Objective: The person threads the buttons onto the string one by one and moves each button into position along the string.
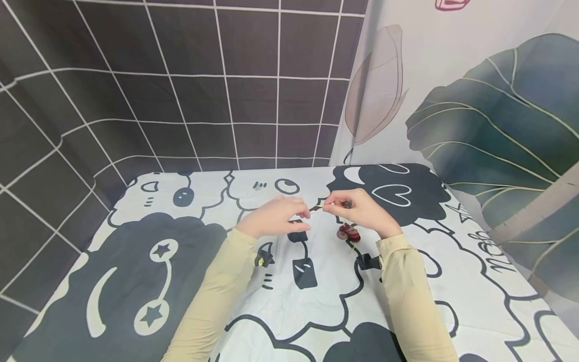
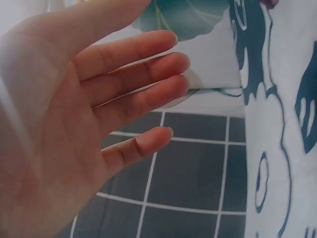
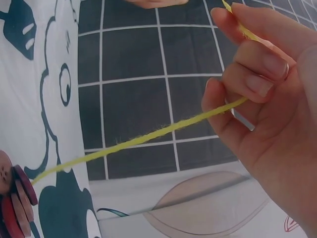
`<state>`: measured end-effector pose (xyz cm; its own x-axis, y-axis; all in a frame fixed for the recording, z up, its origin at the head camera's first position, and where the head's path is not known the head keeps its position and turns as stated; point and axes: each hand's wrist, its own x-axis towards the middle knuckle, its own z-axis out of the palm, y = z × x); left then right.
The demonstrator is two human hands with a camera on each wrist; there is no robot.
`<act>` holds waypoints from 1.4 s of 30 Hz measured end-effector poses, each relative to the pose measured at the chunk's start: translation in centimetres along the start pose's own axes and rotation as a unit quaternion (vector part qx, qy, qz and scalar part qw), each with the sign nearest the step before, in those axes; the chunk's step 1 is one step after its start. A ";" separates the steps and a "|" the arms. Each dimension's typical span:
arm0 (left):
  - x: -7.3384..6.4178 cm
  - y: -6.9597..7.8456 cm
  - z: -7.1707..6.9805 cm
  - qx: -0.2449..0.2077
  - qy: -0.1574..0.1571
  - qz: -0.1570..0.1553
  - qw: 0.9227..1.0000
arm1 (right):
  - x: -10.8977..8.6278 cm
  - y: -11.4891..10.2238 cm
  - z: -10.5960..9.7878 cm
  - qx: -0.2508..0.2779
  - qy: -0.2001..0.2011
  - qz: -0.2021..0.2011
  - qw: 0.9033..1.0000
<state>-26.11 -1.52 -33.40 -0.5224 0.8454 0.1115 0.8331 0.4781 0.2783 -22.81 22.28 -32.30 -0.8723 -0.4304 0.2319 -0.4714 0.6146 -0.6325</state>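
Note:
My right hand (image 1: 359,208) pinches the tip of a yellow string (image 3: 148,137) between thumb and forefinger, its other fingers curled in. From that hand the string runs down to a bunch of red, pink and dark wooden buttons (image 1: 349,233), which hang just above or rest on the patterned cloth; which of these I cannot tell. Part of these buttons (image 3: 15,203) shows at the left edge of the right wrist view. Facing the string's tip, my left hand (image 1: 277,217) holds nothing, its fingers loosely extended and spread in the left wrist view.
A white cloth with dark cartoon prints (image 1: 289,306) covers the table. Near the right forearm lies a small black item (image 1: 368,261), kind unclear. A small yellow-green bit (image 1: 261,261) shows by the left sleeve. Behind stand a dark tiled backdrop (image 1: 249,95) and a leaf-printed curtain (image 1: 497,125).

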 end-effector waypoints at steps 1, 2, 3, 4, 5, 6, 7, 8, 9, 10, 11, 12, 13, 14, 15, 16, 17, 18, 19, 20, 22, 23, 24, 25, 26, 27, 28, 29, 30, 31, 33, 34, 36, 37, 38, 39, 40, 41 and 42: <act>0.1 0.1 0.2 0.000 -0.008 0.001 1.000 | 0.0 0.0 -0.1 0.000 0.000 0.002 1.000; 0.3 0.2 0.4 0.000 -0.016 0.001 1.000 | 0.0 0.0 -0.2 -0.002 0.000 0.002 1.000; 0.4 0.3 0.6 -0.001 -0.024 0.001 1.000 | -0.1 0.0 -0.2 -0.003 -0.001 0.003 1.000; 0.6 0.4 0.9 -0.004 -0.035 -0.002 0.999 | -0.1 0.0 -0.3 -0.003 -0.002 0.003 1.000; 0.8 0.5 1.3 -0.007 -0.043 -0.004 0.999 | -0.1 0.0 -0.3 -0.002 -0.005 0.003 1.000; 1.0 0.6 1.7 -0.007 -0.051 -0.001 0.999 | -0.1 0.0 -0.4 0.000 -0.007 0.005 1.000; 1.3 0.7 2.2 -0.009 -0.060 0.003 0.998 | -0.1 0.1 -0.4 0.001 -0.010 0.004 1.000; 1.5 0.8 2.7 -0.008 -0.069 0.008 0.998 | -0.1 0.2 -0.4 0.002 -0.012 0.001 1.000; 1.7 1.0 3.2 -0.005 -0.079 0.010 0.997 | -0.1 0.3 -0.4 0.003 -0.014 -0.002 1.000; 2.0 1.2 3.7 -0.002 -0.091 0.012 0.996 | -0.1 0.3 -0.4 0.003 -0.016 -0.006 1.000; 2.2 1.4 4.0 0.002 -0.099 0.014 0.995 | -0.1 0.4 -0.4 0.003 -0.018 -0.010 1.000; 2.3 1.7 4.3 0.005 -0.108 0.015 0.994 | -0.1 0.5 -0.4 0.002 -0.020 -0.013 1.000; 2.4 1.9 4.6 0.007 -0.115 0.012 0.993 | -0.1 0.5 -0.4 0.000 -0.021 -0.015 1.000; 2.5 2.2 4.8 0.009 -0.120 0.008 0.993 | -0.2 0.5 -0.5 -0.001 -0.022 -0.017 1.000; 2.6 2.5 5.0 0.007 -0.124 0.006 0.992 | -0.2 0.6 -0.5 -0.002 -0.023 -0.017 1.000; 2.7 2.7 5.3 0.000 -0.126 0.001 0.992 | -0.2 0.6 -0.6 -0.004 -0.023 -0.017 1.000; 2.8 2.9 5.5 -0.004 -0.126 -0.004 0.992 | -0.3 0.7 -0.6 -0.006 -0.024 -0.016 1.000; 2.9 3.1 5.8 -0.005 -0.126 -0.006 0.992 | -0.3 0.7 -0.6 -0.008 -0.026 -0.016 1.000; 3.0 3.3 6.1 -0.005 -0.124 -0.009 0.992 | -0.3 0.7 -0.7 -0.009 -0.027 -0.016 0.999; 3.0 3.5 6.4 -0.003 -0.124 -0.012 0.992 | -0.3 0.8 -0.7 -0.010 -0.028 -0.016 0.999; 3.1 3.8 7.0 0.005 -0.122 -0.022 0.992 | -0.4 0.8 -0.7 -0.014 -0.029 -0.016 0.999; 3.2 3.9 7.2 0.013 -0.122 -0.026 0.992 | -0.4 0.8 -0.8 -0.015 -0.031 -0.016 0.999; 3.2 4.0 7.5 0.017 -0.122 -0.031 0.992 | -0.4 0.8 -0.8 -0.016 -0.031 -0.017 0.999; 3.2 4.1 7.7 0.019 -0.122 -0.037 0.992 | -0.4 0.8 -0.9 -0.018 -0.031 -0.018 0.999; 3.2 4.2 7.9 0.020 -0.125 -0.043 0.991 | -0.4 0.8 -0.9 -0.019 -0.033 -0.018 0.999; 3.2 4.2 8.0 0.019 -0.126 -0.048 0.991 | -0.4 0.8 -1.0 -0.020 -0.034 -0.018 0.999; 3.2 4.3 8.1 0.016 -0.129 -0.052 0.990 | -0.4 0.8 -1.0 -0.020 -0.035 -0.017 0.999; 3.2 4.3 8.2 0.014 -0.132 -0.056 0.990 | -0.4 0.8 -1.1 -0.020 -0.036 -0.017 0.999; 3.2 4.3 8.2 0.011 -0.135 -0.059 0.989 | -0.5 0.8 -1.1 -0.021 -0.036 -0.018 0.999; 3.2 4.3 8.2 0.008 -0.137 -0.061 0.989 | -0.5 0.8 -1.2 -0.020 -0.036 -0.018 0.999; 3.2 4.2 8.2 0.003 -0.142 -0.062 0.988 | -0.5 0.7 -1.3 -0.018 -0.035 -0.018 0.999; 3.2 4.2 8.3 0.001 -0.145 -0.062 0.988 | -0.5 0.7 -1.3 -0.017 -0.035 -0.019 0.999; 3.2 4.2 8.3 -0.003 -0.150 -0.061 0.987 | -0.5 0.8 -1.3 -0.018 -0.034 -0.021 0.999; 3.2 4.2 8.4 -0.005 -0.152 -0.060 0.986 | -0.6 0.9 -1.3 -0.017 -0.035 -0.020 0.999; 3.2 4.2 8.4 -0.006 -0.154 -0.060 0.986 | -0.6 0.9 -1.3 -0.016 -0.036 -0.019 0.999; 3.2 4.2 8.4 -0.006 -0.156 -0.060 0.986 | -0.6 0.9 -1.3 -0.016 -0.037 -0.019 0.999; 3.2 4.3 8.4 -0.006 -0.157 -0.061 0.986 | -0.7 0.9 -1.3 -0.016 -0.037 -0.019 0.999; 3.2 4.3 8.4 -0.006 -0.159 -0.062 0.985 | -0.7 1.0 -1.3 -0.016 -0.038 -0.018 0.999; 3.2 4.3 8.5 -0.005 -0.160 -0.062 0.985 | -0.7 0.9 -1.3 -0.016 -0.038 -0.018 0.999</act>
<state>-22.70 5.28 -39.92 -0.5350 0.8127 -0.2309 0.7634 0.5821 0.2800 -22.77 24.04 -32.10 -0.8427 -0.5011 0.1971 -0.5078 0.6177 -0.6005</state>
